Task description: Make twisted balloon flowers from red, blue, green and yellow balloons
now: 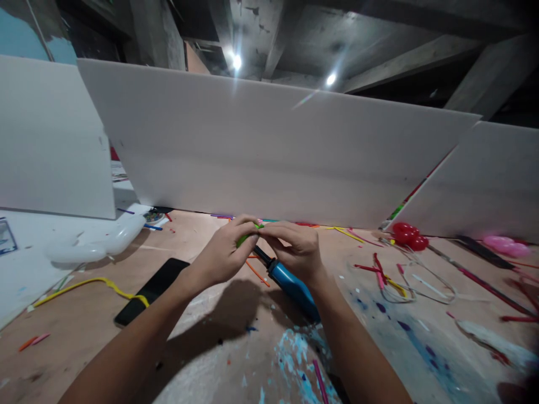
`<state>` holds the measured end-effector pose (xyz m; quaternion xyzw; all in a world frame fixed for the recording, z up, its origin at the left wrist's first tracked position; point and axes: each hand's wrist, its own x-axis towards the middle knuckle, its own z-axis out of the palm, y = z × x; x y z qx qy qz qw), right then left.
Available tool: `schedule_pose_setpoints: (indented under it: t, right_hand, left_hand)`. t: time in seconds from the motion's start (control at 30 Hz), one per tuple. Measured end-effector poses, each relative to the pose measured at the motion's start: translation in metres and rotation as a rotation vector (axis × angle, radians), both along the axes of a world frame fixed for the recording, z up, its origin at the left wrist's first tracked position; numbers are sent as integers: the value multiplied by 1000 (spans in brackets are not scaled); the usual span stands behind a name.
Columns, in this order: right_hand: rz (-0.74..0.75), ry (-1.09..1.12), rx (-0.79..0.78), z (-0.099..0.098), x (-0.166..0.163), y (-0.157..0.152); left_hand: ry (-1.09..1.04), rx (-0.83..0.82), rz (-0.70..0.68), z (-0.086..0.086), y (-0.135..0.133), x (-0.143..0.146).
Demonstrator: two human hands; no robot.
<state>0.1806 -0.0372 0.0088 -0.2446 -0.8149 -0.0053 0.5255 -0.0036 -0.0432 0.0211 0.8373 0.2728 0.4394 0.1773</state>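
Between my two hands is a small green balloon, mostly hidden by the fingers. My left hand is closed around it. The fingertips of my right hand pinch the green balloon at its right end, close to the left fingertips. Below the hands a blue balloon pump with a black nozzle lies slantwise on the table, partly covered by my right hand and forearm. An orange uninflated balloon lies beside the nozzle.
White boards stand along the back of the paint-stained table. To the left lie a black phone, a yellow balloon and an inflated white balloon. Red balloons and several loose uninflated ones lie on the right.
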Motion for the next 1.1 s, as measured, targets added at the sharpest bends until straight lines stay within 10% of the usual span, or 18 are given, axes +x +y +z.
schedule_pose_setpoints:
  t: [0.5, 1.1]
  right_hand:
    - [-104, 11, 84, -4, -12, 2]
    - [-147, 54, -111, -3, -24, 0]
  left_hand:
    - [-242, -327, -2, -6, 6, 3]
    - [-98, -142, 116, -8, 16, -6]
